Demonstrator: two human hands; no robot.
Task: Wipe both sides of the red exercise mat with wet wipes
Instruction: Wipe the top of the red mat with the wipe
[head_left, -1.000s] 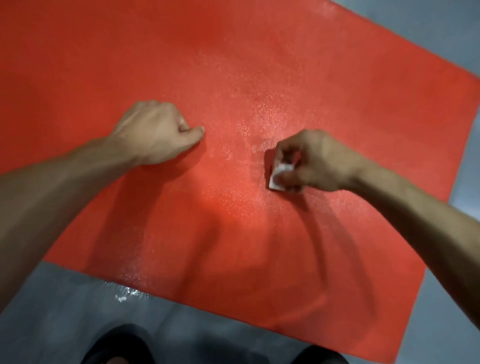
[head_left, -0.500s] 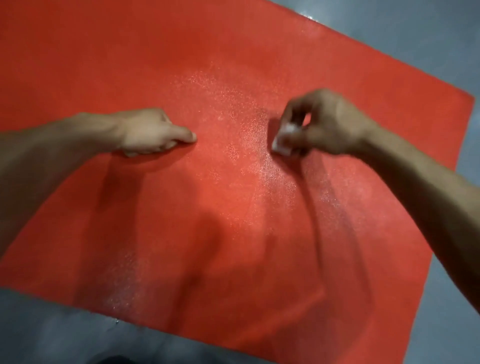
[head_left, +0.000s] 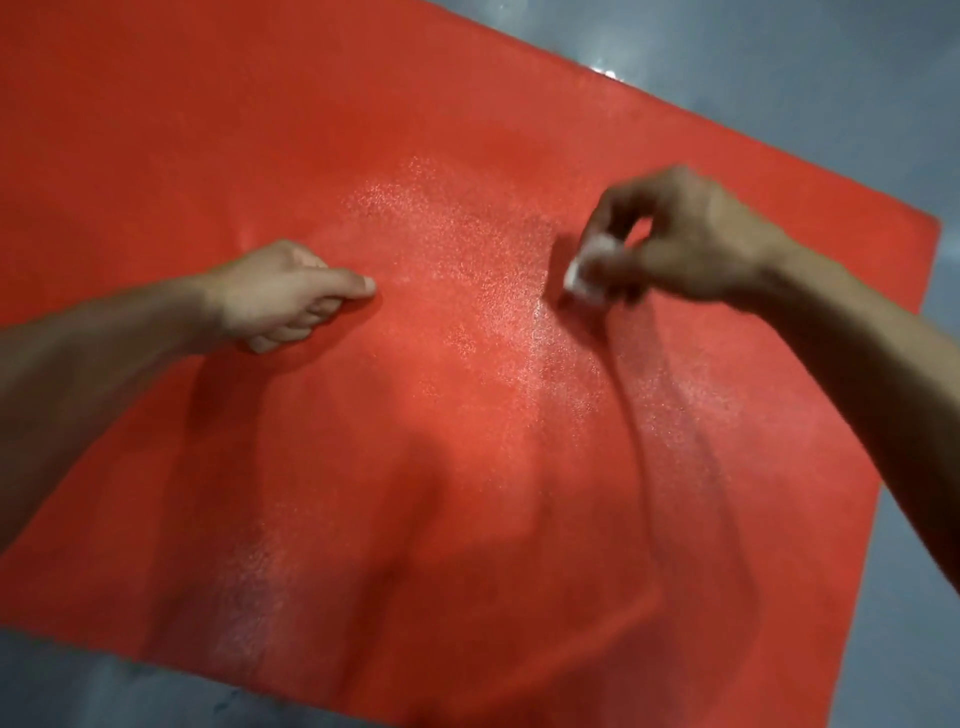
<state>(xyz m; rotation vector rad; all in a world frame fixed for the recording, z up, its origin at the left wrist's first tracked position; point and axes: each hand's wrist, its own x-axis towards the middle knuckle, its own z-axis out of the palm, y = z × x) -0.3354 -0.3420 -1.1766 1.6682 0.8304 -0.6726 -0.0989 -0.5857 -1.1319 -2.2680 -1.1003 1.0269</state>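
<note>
Since a second ago my right hand (head_left: 691, 244) has slid its pinched wet wipe (head_left: 584, 278) farther up the red mat (head_left: 467, 493), which lies flat on the grey floor (head_left: 831, 78). Left hand (head_left: 283, 296), curled and holding nothing, pins the mat; if it lifts, I'd expect bunching.

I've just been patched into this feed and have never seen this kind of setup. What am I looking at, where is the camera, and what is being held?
There is no machine here: a person works with two bare hands. The single picture comes from a wide-angle camera worn on their head, looking forward and down. A red exercise mat lies flat on a grey floor. The right hand pinches a small folded white wet wipe against the mat; it is a little blurred. The left hand rests on the mat with curled fingers and holds nothing. The speckled sheen between the hands looks like moisture.
</note>
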